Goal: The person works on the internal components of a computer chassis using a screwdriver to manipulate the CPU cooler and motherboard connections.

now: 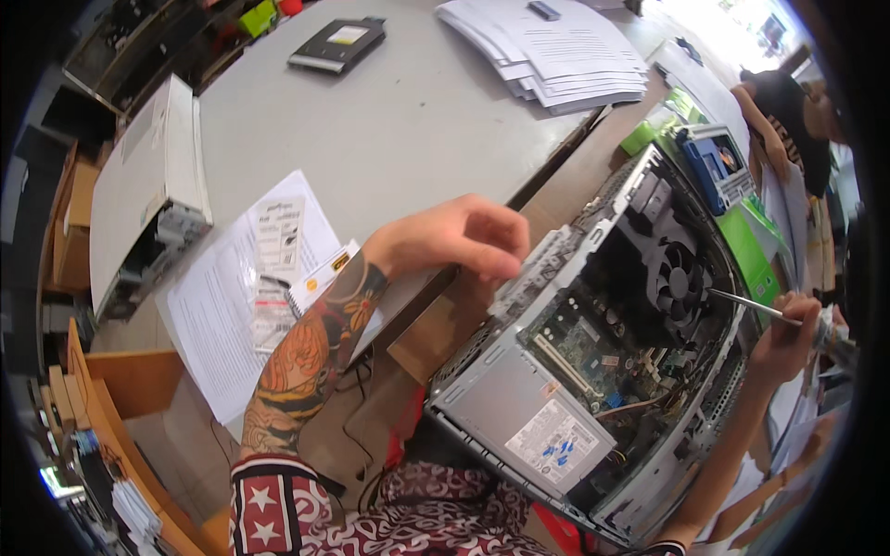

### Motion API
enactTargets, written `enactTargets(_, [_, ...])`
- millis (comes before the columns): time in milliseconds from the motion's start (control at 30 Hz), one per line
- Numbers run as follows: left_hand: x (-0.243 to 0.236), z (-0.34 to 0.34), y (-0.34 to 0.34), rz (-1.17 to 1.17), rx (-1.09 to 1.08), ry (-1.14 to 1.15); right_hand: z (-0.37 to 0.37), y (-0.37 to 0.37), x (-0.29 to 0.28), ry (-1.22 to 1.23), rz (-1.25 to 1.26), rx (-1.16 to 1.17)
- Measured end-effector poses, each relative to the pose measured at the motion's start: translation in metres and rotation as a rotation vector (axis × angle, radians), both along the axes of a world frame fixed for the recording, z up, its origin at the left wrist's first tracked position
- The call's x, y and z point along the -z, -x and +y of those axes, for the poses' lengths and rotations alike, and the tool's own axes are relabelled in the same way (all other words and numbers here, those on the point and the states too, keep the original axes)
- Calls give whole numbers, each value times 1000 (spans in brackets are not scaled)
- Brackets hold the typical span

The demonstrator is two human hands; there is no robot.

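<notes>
An opened desktop computer case (630,352) lies in front of me, tilted toward the right. Inside it are a black cooling fan (679,276), a green circuit board (593,357) and a silver power supply unit (524,408). My right hand (786,345), closed, grips a screwdriver (756,307) at the case's right side; its shaft points left, with the tip beside the fan. Above the case's left edge hovers my left hand (473,236), fingers curled toward the thumb. Anything pinched in it is too small or hidden to make out.
A black optical drive (338,44) and a paper stack (556,56) lie on the grey table (399,139). Another computer case (153,185) stands at left, near loose sheets (222,306). Green boxes (746,246) sit right of my case. Another person (788,120) is at upper right.
</notes>
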State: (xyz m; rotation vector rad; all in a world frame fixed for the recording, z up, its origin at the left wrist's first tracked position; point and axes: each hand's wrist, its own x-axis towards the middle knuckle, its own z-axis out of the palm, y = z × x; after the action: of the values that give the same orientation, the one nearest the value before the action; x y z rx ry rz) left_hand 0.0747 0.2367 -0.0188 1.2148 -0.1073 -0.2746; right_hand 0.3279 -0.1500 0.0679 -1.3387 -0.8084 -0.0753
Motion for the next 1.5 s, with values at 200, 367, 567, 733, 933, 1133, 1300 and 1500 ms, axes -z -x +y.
enactTargets(200, [-5,-4,-7,-72,12,-86,3,5,5,-35,-37,137])
enactTargets(367, [6,-4,-6,-84,-15,-58,18,30,-4,-31,63,-123])
enactTargets(567, [1,-2,-9,-113,-32,-93,21,37,1,33,45,-181])
enactTargets(733, [3,1,-10,-114,10,-41,21,35,-10,23,227,-417])
enactTargets(933, [15,4,-15,-180,64,110,21,20,-6,80,169,-259])
enactTargets(1133, [13,5,-13,-138,50,85,20,20,-5,119,112,-261])
enactTargets(1300, [15,4,-12,-169,30,70,27,27,1,154,124,-206])
enactTargets(1500, [11,2,-13,-154,20,29,26,24,4,198,83,-153])
